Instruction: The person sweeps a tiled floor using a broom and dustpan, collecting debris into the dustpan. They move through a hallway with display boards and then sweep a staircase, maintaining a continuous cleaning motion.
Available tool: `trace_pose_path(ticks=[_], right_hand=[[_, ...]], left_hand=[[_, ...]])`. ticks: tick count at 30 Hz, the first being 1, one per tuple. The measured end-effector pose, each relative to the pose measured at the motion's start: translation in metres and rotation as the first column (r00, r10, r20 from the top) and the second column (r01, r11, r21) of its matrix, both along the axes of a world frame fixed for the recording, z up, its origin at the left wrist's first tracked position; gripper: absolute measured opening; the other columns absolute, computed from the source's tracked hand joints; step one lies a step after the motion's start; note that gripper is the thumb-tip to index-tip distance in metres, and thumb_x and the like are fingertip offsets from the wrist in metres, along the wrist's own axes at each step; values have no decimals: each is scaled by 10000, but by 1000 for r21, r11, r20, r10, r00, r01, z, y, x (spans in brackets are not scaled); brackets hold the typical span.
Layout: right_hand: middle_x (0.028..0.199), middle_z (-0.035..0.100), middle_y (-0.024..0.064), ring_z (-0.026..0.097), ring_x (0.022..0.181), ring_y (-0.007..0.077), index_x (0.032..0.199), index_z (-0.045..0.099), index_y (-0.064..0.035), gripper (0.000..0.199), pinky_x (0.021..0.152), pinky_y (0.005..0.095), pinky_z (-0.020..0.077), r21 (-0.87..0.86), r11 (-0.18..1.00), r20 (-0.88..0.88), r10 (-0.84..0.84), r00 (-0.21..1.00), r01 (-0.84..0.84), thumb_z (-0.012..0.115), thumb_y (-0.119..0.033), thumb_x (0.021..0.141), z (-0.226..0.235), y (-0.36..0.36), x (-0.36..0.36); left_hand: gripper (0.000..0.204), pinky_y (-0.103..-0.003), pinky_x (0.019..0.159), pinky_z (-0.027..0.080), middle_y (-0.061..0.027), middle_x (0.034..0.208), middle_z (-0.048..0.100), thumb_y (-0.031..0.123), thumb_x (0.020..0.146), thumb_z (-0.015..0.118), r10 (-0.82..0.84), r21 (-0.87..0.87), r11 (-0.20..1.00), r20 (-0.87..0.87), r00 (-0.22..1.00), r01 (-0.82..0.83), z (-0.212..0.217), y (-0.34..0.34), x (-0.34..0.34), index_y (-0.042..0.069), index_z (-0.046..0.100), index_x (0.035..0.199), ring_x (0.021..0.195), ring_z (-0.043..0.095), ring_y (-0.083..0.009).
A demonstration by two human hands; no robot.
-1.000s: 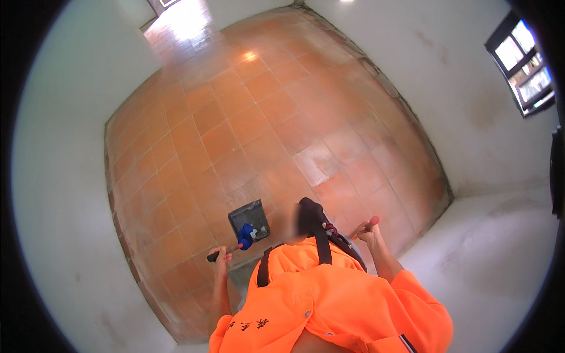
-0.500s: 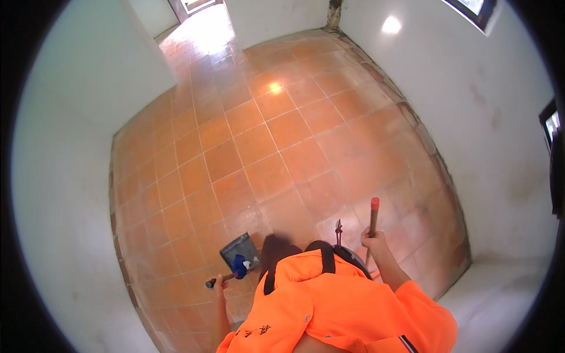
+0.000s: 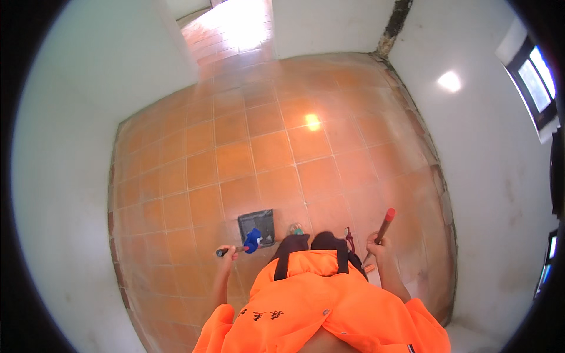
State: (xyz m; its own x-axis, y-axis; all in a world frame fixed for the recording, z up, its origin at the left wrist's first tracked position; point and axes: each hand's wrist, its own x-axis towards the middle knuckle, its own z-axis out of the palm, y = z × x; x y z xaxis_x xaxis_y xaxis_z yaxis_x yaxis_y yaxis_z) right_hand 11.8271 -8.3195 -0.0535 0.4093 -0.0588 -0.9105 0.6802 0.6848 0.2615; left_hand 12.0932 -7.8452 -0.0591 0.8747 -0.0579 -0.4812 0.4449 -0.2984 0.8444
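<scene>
My left hand (image 3: pixel 228 253) is closed around the dark handle of a long-handled dustpan (image 3: pixel 266 219). The dustpan's grey-black pan is at floor level, left of my feet. A bunched blue cloth or bag (image 3: pixel 252 240) with a whitish bit shows on the handle, over the pan. On the other side, my right hand (image 3: pixel 375 243) grips the brown, red-capped handle of what looks like a broom (image 3: pixel 386 223). Its shaft slants down beside my leg, where a small orange piece (image 3: pixel 369 268) shows; my clothing hides most of the lower end.
Orange-brown square tiles (image 3: pixel 235 159) cover the floor. White walls stand left and right (image 3: pixel 494 194), with dark-framed windows (image 3: pixel 532 79) on the right. A bright doorway (image 3: pixel 235 29) opens at the far left. A dark red cord (image 3: pixel 349 238) hangs by my right leg.
The view has turned, and the floor and far corner have shifted right. The dustpan sits squarer in view, and a foot now shows beside it. Both hands keep their grips.
</scene>
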Motion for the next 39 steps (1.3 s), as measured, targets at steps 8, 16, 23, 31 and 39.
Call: trace_pose_path(ticks=[8,16,23,31,39], right_hand=[[583,539,23,556,517,157,663,518,-83,128,437,257,469,-13,990,65,144,987,-143,436,-61,760,-70,-274,136],[583,552,37,560,511,180,670,539,-77,101,465,282,495,-36,995,102,96,990,-92,473,-61,745,-37,-407,302],[617,553,27,553,520,165,707,544,-68,106,453,278,487,-178,941,136,312,940,-287,457,-30,754,28,-439,449],[609,519,17,531,538,150,718,526,-60,76,436,268,466,-295,844,93,492,866,-448,467,-74,765,103,-290,764],[577,456,-10,483,534,121,635,493,-130,189,384,215,380,-367,841,225,495,839,-398,546,-194,804,140,-339,992]], left_hand=[[85,-227,529,449,-63,718,581,72,779,631,13,-156,988,183,983,16,-24,-275,120,22,564,762,593,548,-112],[71,-235,497,449,-68,704,581,43,762,641,32,-130,991,90,995,-20,-16,-387,217,10,581,743,564,554,-132],[102,-215,486,472,-81,735,591,70,751,663,218,-210,956,46,975,-204,4,-380,299,18,578,772,566,571,-135],[128,-226,461,456,-67,659,565,117,780,642,214,-103,972,22,977,-210,40,-243,568,23,558,800,516,553,-126],[141,-210,491,464,-69,695,575,133,759,642,153,-112,981,-49,987,-157,62,-299,802,17,567,786,552,565,-118]])
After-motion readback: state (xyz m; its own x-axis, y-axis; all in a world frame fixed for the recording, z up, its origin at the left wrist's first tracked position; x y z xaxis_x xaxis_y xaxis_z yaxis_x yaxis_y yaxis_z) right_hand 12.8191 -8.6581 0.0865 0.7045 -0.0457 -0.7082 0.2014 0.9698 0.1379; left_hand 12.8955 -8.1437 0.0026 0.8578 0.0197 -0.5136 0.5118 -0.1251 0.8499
